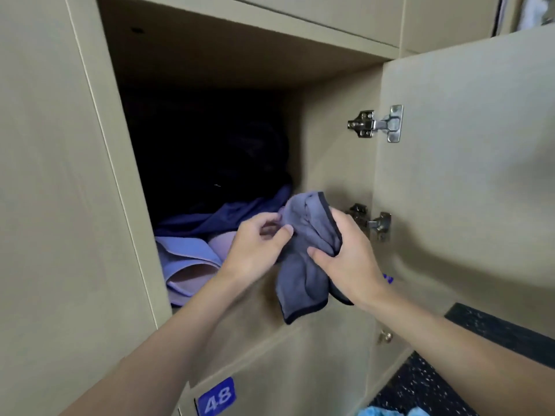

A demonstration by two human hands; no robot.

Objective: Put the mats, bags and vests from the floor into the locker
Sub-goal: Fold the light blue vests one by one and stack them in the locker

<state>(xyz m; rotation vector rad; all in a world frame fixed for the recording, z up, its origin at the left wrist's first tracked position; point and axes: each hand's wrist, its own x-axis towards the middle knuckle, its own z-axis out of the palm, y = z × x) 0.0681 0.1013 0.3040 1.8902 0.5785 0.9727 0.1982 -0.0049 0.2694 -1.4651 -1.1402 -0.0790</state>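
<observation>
I hold a grey cloth item with a dark trimmed edge in front of the open locker. My right hand grips its right side, thumb across the fabric. My left hand pinches its upper left part. Inside the locker lie a folded purple and pink mat at the front left and dark blue fabric behind it. Something black fills the dark back of the locker; I cannot make out what it is.
The locker door stands open to the right, with two metal hinges. Below is a shut locker with a blue label 48. Dark speckled floor shows at the lower right, with light blue fabric at the bottom edge.
</observation>
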